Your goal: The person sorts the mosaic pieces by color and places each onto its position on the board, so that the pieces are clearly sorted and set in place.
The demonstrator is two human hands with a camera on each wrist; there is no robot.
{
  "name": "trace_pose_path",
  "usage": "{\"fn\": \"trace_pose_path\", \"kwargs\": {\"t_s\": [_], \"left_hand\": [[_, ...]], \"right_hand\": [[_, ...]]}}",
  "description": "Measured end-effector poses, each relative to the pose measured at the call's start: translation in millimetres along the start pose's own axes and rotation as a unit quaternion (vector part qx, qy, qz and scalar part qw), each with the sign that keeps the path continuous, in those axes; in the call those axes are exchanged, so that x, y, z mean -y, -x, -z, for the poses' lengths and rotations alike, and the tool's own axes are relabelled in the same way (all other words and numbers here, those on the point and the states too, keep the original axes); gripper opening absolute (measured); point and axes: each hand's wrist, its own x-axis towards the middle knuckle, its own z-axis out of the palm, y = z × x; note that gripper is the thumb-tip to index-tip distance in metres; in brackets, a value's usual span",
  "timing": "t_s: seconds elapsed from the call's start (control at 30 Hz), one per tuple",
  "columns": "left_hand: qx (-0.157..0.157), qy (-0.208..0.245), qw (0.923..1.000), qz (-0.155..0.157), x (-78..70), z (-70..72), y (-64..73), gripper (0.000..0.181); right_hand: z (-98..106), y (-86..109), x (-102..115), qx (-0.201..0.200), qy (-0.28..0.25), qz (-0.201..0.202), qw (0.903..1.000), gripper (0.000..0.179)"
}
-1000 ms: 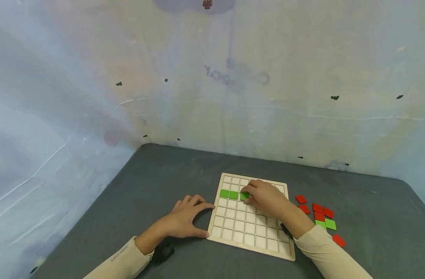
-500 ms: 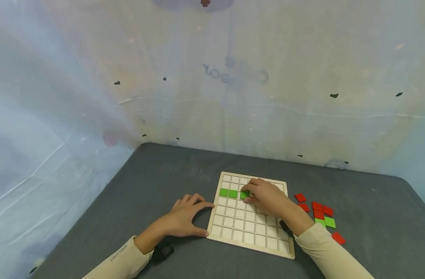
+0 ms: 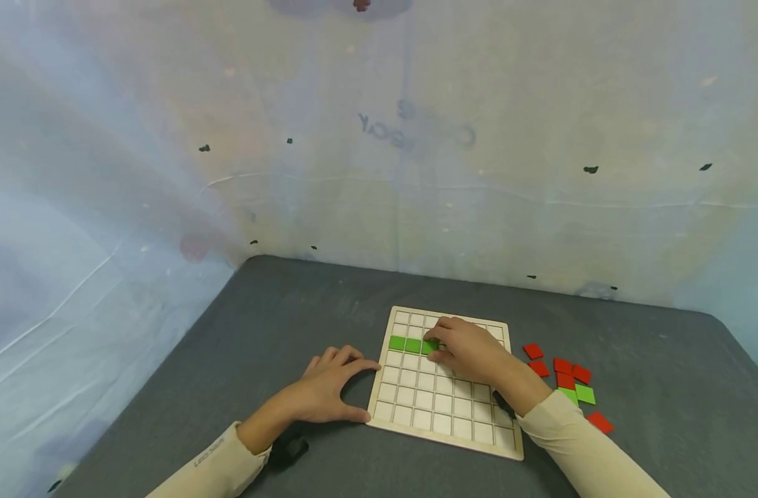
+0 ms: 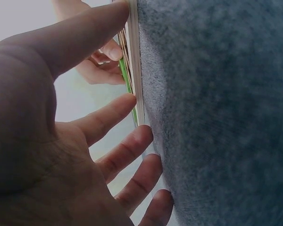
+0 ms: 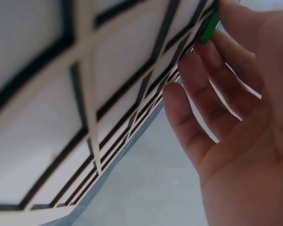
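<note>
A pale wooden grid board [image 3: 444,422] lies flat on the dark table, with two green square tiles in its third row from the far side, at the left. My right hand [image 3: 469,351] pinches a third green tile [image 3: 429,346] between thumb and fingers, right beside those two. In the right wrist view that tile [image 5: 209,29] shows between thumb and fingertips. At the board's left edge, my left hand [image 3: 325,389] is spread, thumb and index fingertip touching the rim. In the left wrist view, the board's edge [image 4: 133,61] meets the thumb tip.
Several loose red tiles [image 3: 564,380] and two light green tiles [image 3: 585,394] lie on the dark table [image 3: 279,304] right of the board, near the right sleeve. A whitish sheet [image 3: 416,221] hangs behind the table and along its left side.
My right hand has shifted slightly left with the green tile, and the gap between it and the second green tile has closed. The left hand stays at the board's edge.
</note>
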Motion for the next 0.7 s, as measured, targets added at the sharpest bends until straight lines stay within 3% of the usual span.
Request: {"fn": "trace_pose_path", "kwargs": {"t_s": [0.7], "left_hand": [[0.001, 0.001, 1.0000, -0.005, 2.7, -2.5, 0.5, 0.075]], "right_hand": [[0.2, 0.7, 4.4, 0.020, 0.002, -0.039, 0.9990, 0.031]]}}
